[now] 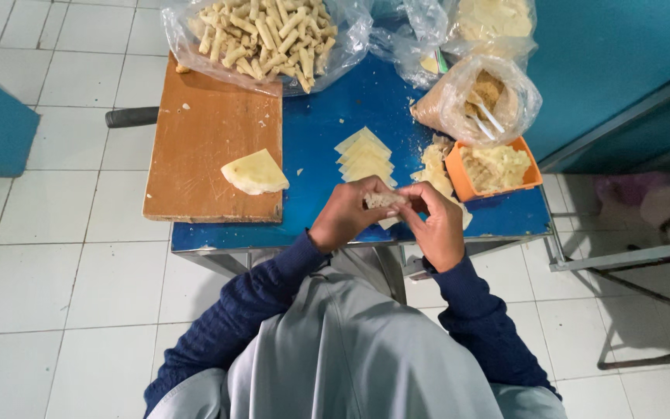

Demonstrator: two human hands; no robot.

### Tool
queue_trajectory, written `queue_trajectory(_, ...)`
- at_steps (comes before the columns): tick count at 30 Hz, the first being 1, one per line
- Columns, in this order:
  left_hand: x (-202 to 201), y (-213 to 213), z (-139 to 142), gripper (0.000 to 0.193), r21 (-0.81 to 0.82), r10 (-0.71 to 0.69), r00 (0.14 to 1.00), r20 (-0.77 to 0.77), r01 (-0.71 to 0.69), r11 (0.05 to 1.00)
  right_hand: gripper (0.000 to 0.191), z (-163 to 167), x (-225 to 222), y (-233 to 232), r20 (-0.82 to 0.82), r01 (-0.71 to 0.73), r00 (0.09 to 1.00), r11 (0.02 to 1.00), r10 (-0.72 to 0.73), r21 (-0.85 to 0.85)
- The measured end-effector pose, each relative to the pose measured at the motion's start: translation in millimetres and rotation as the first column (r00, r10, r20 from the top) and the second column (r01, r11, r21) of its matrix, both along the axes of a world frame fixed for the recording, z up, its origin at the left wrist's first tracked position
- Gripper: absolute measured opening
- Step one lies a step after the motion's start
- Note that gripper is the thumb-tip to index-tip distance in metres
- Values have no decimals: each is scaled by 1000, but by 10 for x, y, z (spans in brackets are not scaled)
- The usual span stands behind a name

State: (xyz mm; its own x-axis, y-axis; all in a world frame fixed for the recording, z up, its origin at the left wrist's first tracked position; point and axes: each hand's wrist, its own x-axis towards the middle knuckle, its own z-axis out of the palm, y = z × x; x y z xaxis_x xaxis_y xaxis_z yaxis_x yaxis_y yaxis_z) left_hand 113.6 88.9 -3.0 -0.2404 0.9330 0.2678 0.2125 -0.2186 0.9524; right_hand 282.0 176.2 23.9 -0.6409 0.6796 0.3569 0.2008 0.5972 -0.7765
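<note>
- Between both hands, above the near edge of the blue table (pixel 319 132), sits a small crumb-coated roll (pixel 384 200).
- Left hand (pixel 345 215) grasps the roll's left end, fingers curled around it.
- Right hand (pixel 433 221) pinches its right end, fingertips touching the left hand's.
- Just beyond the hands lies a stack of pale wrapper sheets (pixel 364 155); beyond the right hand, an orange tub of filling (pixel 496 167) and a bag of crumbs (pixel 478 99).
- Left of the left hand, a wooden board (pixel 211 140) bears a folded wrapper (pixel 254 172); far beyond, a bag of finished rolls (pixel 265 35).

Small pale wrapper piece (pixel 384 200) pinched between both hands, above table edge.
</note>
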Motion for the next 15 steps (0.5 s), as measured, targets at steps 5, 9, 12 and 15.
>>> queue_trajectory(5, 7, -81, 56, 15, -46, 79, 973, -219, -92, 995, 12, 63, -25, -18, -11, -35, 999, 998, 35, 54)
queue_trajectory(9, 20, -116, -74, 12, -26, 7, 992, -123, -10, 1000, 10, 46, -8, -10, -45, 47, 998, 965, -37, 257)
queue_trajectory(12, 0, -175, -201, 11, 107, -97, 973, 211, 76, 991, 9, 73, 109, 116, 6, 65, 997, 903, -75, 425)
queue_trajectory(15, -183, -237, -270, 14, -42, 236, 969, 67, -234, 971, 17, 60, 237, 228, 114, 12, 989, 812, -97, 583)
